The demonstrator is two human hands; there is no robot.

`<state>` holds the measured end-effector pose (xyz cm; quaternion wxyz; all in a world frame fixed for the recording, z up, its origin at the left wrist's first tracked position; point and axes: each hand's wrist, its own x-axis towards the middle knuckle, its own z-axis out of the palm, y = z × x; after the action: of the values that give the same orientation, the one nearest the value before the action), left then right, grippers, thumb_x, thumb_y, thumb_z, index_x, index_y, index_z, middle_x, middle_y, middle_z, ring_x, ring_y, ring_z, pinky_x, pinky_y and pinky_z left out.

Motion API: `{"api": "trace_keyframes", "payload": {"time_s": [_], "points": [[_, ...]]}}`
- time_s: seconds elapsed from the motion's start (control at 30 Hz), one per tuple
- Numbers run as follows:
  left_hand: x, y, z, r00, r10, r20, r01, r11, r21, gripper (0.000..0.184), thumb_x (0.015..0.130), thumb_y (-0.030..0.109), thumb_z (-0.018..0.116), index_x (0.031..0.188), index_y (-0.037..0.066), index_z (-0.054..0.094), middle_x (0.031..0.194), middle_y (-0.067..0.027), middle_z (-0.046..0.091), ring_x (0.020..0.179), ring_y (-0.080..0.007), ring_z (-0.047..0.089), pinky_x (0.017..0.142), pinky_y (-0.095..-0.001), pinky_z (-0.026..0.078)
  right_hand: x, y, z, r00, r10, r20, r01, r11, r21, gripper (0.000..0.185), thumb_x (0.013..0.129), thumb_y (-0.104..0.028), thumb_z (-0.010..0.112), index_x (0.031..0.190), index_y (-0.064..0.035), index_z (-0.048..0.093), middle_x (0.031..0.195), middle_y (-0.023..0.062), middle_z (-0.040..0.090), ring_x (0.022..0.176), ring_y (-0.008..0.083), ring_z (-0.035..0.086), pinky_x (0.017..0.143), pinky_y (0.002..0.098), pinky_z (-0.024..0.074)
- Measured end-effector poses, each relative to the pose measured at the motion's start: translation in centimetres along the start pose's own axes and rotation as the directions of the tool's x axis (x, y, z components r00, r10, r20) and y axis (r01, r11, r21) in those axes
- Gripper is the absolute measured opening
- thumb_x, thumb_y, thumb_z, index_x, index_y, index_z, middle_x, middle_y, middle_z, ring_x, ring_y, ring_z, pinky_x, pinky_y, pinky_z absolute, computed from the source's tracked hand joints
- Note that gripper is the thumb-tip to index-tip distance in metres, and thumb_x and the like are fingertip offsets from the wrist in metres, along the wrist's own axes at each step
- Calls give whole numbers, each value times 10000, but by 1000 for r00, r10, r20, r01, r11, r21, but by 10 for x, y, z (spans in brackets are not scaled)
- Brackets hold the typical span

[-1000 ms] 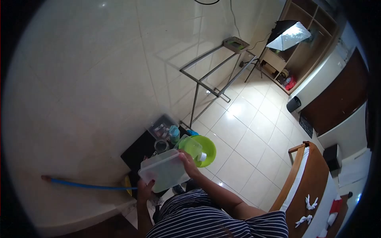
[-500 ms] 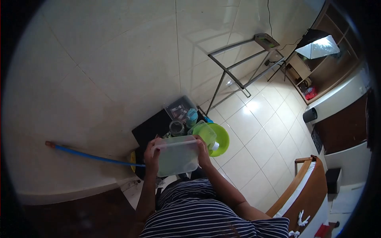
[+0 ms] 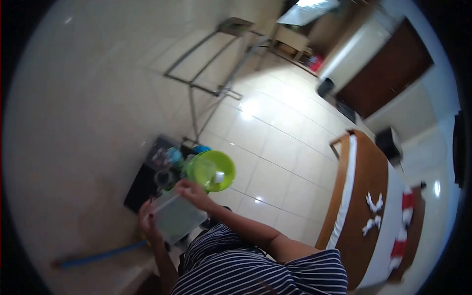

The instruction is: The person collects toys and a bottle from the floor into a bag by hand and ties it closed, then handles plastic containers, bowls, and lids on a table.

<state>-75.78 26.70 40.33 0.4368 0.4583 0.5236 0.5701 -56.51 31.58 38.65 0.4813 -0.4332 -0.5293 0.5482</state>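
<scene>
A translucent rectangular plastic container (image 3: pixel 177 219) is held tilted in front of my striped shirt. My left hand (image 3: pixel 146 216) grips its left side, while my right hand (image 3: pixel 193 192) is closed on the upper right edge. Just beyond it, a bright green basin (image 3: pixel 227 169) holds a clear plastic piece and a small white item. Left of the basin are a clear jar (image 3: pixel 163 178) and a light-blue item (image 3: pixel 174 155), blurred, on a black surface (image 3: pixel 136 189).
A metal frame stand (image 3: pixel 191 84) rises behind the basin on the tiled floor (image 3: pixel 265 147). To the right is a bed (image 3: pixel 354 196) with a brown cover. A blue pole (image 3: pixel 105 254) lies at lower left. A lit softbox (image 3: pixel 307 11) stands at the back.
My view has swung right, so the room appears shifted left and more of the bed shows. Both hands still hold the container, which now looks more tilted.
</scene>
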Motion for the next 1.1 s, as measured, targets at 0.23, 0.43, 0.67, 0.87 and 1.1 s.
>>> {"api": "trace_keyframes", "payload": {"time_s": [0.23,0.43,0.67,0.87,1.1], "points": [[8,-12,9,998,-1,55,-2,998,63,592,793,453,548,1120,-36,487,1071,-145,521,999,-249,505,868,-368,400,-4,-17,-12,996,-12,-90,13,1000,10,313,797,-319,595,905,-26,571,816,63,591,778,157,569,717,288,440],[14,-6,32,995,55,77,-62,994,93,683,810,548,475,1164,-35,441,1078,-152,516,1005,-264,503,879,-374,396,-7,-18,-22,956,-80,-283,35,986,-160,312,797,-322,595,816,-11,587,717,73,593,689,151,568,662,283,447],[13,-112,-20,965,-227,133,227,974,16,687,820,616,392,1125,4,468,991,-106,541,874,-227,555,705,-355,474,15,-4,-30,949,49,-312,-38,998,42,386,848,-392,529,925,-16,564,795,67,580,737,136,546,674,286,434],[21,-26,15,867,-380,-324,368,925,-100,661,894,567,144,773,32,513,593,-33,478,531,-146,460,485,-261,404,2,-9,-13,999,22,-40,-21,999,32,458,849,-405,519,1102,-25,478,949,115,573,896,194,548,784,323,422],[29,-66,-20,885,-185,-427,230,972,55,601,913,507,217,814,12,543,660,-79,556,602,-166,526,586,-292,473,-11,-4,-11,927,162,340,-70,962,-266,610,699,-442,677,1066,12,497,904,149,599,823,234,587,748,325,454]]}}
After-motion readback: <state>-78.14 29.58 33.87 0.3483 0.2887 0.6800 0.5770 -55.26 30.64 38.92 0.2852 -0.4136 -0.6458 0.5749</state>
